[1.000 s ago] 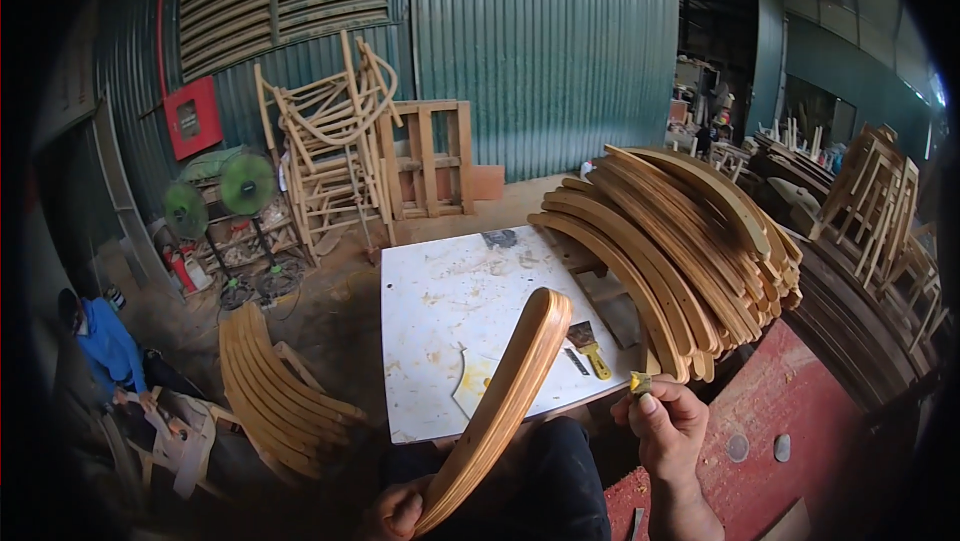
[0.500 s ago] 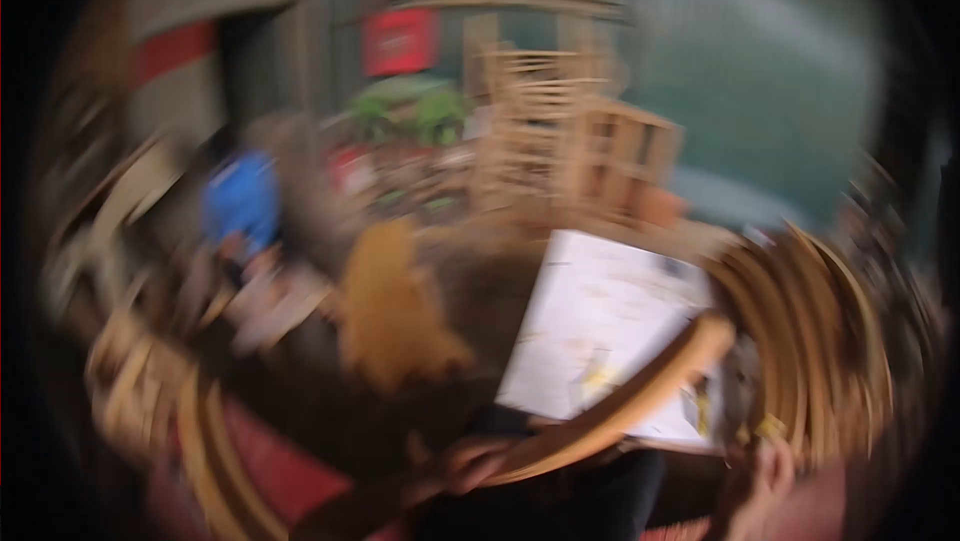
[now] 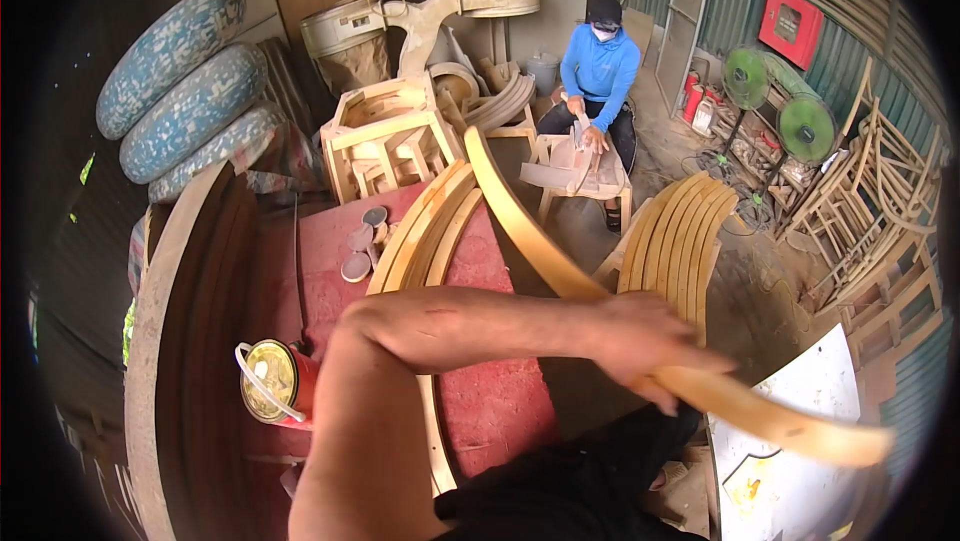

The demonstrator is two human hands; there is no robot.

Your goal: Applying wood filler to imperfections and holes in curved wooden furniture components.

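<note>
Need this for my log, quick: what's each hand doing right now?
Left hand: closed, holding a curved piece of wood.
Right hand: out of view, so its grip cannot be told.

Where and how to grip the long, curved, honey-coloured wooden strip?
Probably near mid-length, from above, fingers wrapped across its narrow width. The strip is a long, slender arc with both ends sticking out free, so a central hold should balance better than an end one. The person's left hand holds it along that middle stretch.
</note>
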